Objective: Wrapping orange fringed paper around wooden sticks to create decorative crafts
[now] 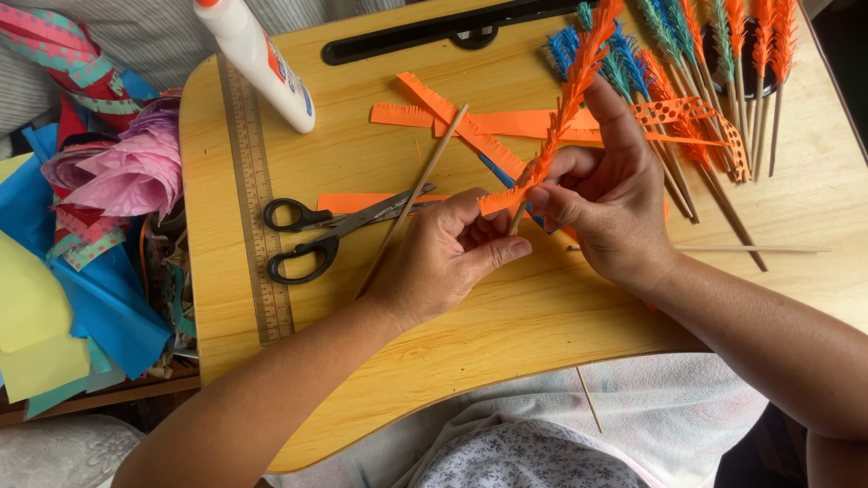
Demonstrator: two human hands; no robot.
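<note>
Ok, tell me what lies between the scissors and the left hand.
In the head view, a bare wooden stick slants across the tray between the scissors and the left hand.

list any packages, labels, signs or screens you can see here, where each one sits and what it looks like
Glue bottle: lies tilted at the top left of the wooden lap tray, above the scissors; white, cylindrical, with an orange cap.
Label on the bottle: wraps its lower part; orange and blue bands on white.
No signs or screens show.
</note>
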